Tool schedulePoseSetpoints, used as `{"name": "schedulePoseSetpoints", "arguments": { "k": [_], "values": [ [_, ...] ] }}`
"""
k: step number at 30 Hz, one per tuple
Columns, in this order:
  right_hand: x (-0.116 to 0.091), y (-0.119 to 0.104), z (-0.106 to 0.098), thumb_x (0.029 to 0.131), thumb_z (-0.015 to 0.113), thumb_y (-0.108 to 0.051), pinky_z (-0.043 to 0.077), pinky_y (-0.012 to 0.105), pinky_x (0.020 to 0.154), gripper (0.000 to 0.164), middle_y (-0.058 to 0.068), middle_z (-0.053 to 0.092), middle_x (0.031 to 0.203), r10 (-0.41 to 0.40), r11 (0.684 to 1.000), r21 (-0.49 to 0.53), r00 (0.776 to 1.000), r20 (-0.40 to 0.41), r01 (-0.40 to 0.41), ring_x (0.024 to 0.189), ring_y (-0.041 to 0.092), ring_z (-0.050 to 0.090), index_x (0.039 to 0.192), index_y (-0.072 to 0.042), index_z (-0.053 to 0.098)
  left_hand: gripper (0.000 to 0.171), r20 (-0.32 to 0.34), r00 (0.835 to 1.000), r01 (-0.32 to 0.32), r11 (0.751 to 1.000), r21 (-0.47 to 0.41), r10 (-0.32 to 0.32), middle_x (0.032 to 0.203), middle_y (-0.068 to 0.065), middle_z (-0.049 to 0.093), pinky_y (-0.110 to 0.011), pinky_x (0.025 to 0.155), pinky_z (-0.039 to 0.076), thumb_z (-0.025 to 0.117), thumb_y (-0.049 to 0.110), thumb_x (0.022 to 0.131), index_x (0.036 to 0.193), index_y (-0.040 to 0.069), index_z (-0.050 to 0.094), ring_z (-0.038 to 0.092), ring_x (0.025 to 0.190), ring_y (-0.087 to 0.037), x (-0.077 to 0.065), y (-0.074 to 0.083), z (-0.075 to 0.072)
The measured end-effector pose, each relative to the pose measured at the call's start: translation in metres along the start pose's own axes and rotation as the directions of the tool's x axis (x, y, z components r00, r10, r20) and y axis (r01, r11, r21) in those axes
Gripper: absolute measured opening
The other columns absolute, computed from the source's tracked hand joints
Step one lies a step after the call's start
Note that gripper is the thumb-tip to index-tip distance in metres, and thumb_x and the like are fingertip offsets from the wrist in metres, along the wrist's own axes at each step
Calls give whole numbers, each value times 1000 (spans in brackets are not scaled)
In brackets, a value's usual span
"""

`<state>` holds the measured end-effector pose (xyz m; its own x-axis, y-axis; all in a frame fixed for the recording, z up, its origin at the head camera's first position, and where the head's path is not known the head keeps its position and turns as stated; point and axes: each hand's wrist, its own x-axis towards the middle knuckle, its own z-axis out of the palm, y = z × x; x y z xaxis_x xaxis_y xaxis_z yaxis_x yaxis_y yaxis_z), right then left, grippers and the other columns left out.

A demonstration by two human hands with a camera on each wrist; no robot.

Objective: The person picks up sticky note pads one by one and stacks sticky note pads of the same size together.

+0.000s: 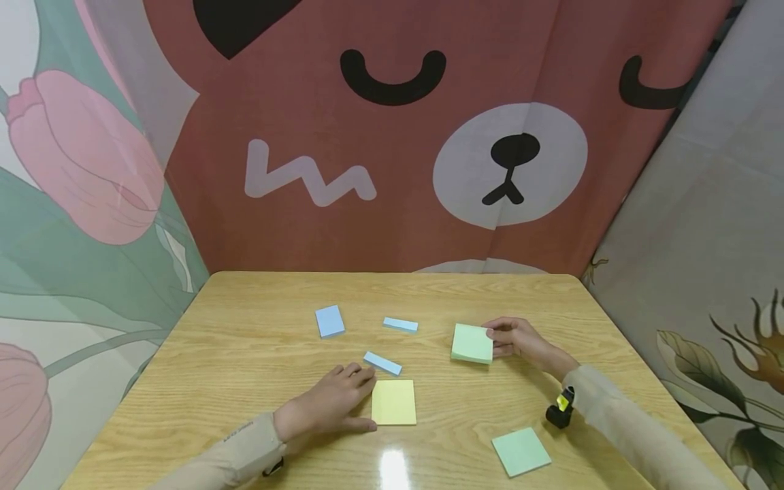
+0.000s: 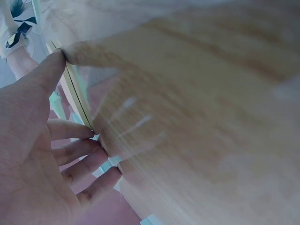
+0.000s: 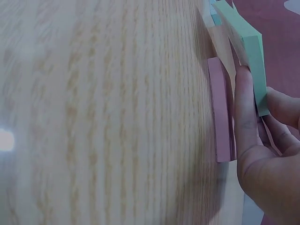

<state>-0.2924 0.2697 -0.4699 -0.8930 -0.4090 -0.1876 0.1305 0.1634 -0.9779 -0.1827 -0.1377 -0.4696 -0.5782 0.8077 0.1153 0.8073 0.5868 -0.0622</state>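
My right hand [image 1: 522, 342] holds a light green sticky-note pad [image 1: 471, 342] by its right edge, thumb above and fingers below. In the right wrist view the pad is tilted and off the table. Beneath it a pink sticky-note pad [image 3: 220, 110] lies on the wood, hidden in the head view. My left hand [image 1: 333, 401] rests at the left side of a yellow sticky-note pad [image 1: 394, 403], thumb by its near corner and index fingertip by its far corner. A narrow blue pad [image 1: 382, 363] lies just beyond the left fingertips.
On the wooden table [image 1: 257, 367] a blue square pad [image 1: 330, 321] lies at the back left. Another narrow blue pad [image 1: 401, 324] is at the back middle. A flat green pad [image 1: 522, 452] lies near the front right. Printed cloths hang behind and beside the table.
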Motion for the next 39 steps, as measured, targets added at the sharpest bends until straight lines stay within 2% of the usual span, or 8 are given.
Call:
{"name": "schedulePoseSetpoints", "arguments": {
  "k": [7,13,20,32,39],
  "values": [
    [-1,-1,1,90,50,-14,47,45,75,38,20,56,104,-17,1000,-14,1000,14,17,87,30,59,120,9,44,79,4,1000,6,1000,7,-6,129,-14,42,-44,86,39,41,64,80,126,1,46,40,110,-24,0,1,0],
    [-1,1,1,89,51,-14,48,44,75,35,19,56,104,14,1000,-5,1000,-8,-14,87,30,59,118,6,47,79,13,1000,7,1000,5,-8,130,-15,41,-43,87,39,41,64,80,126,0,46,39,110,-24,1,1,-1],
    [-2,-1,7,90,50,-12,47,44,76,34,20,54,105,-7,1000,-21,1000,29,8,86,29,58,118,6,46,78,19,1000,5,1000,1,-5,129,-15,42,-44,87,39,41,63,80,126,0,46,39,110,-25,0,1,-1],
    [-1,-1,19,90,51,-13,48,43,74,32,19,55,105,-13,1000,-20,999,43,14,88,29,58,116,6,48,79,14,1000,7,1000,-1,-7,129,-15,42,-44,87,39,41,63,80,126,-1,45,39,110,-25,0,1,-2],
    [-2,-4,23,90,51,-14,48,43,74,37,19,54,105,-20,1000,-20,997,70,21,87,28,58,118,8,45,79,14,1000,11,1000,-4,-11,130,-15,41,-43,87,39,41,64,80,126,0,45,39,110,-24,0,1,-1]
  ]
}}
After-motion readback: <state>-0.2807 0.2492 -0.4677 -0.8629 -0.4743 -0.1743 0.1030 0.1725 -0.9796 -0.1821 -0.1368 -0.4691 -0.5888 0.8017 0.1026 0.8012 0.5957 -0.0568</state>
